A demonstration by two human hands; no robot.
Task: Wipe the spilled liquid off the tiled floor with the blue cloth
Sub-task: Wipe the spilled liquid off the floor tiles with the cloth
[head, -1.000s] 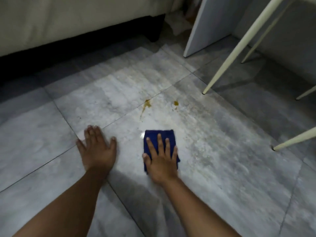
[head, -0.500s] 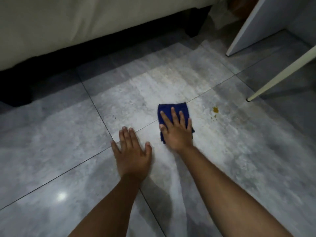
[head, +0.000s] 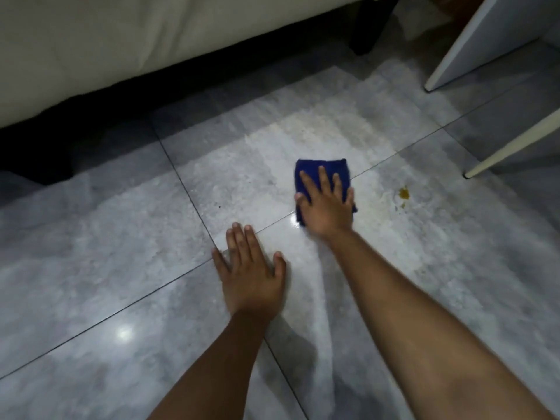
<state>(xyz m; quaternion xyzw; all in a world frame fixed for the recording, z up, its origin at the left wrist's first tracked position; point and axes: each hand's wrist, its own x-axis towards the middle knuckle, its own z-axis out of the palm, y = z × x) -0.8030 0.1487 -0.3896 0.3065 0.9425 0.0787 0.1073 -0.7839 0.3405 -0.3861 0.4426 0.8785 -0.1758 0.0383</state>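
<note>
Floor [head: 454, 283]: grey tiles with dark grout lines, glossy, with glare spots.
Cloth [head: 321, 171]: blue, folded, flat on the floor at a grout line near the middle of the tiles.
Right hand [head: 325, 204]: palm down on the cloth, fingers spread flat, pressing rather than clutching; the cloth's far edge shows past the fingertips.
Left hand [head: 251, 274]: open, flat on bare tile over a grout crossing, near the cloth but apart from it.
Spill [head: 403, 194]: small yellow-brown spot, with a pale smear between it and the cloth, right of the cloth, apart from it.
Bed [head: 121, 40]: pale, along the far edge.
Leg [head: 512, 147]: cream, slanted, at the right.
</note>
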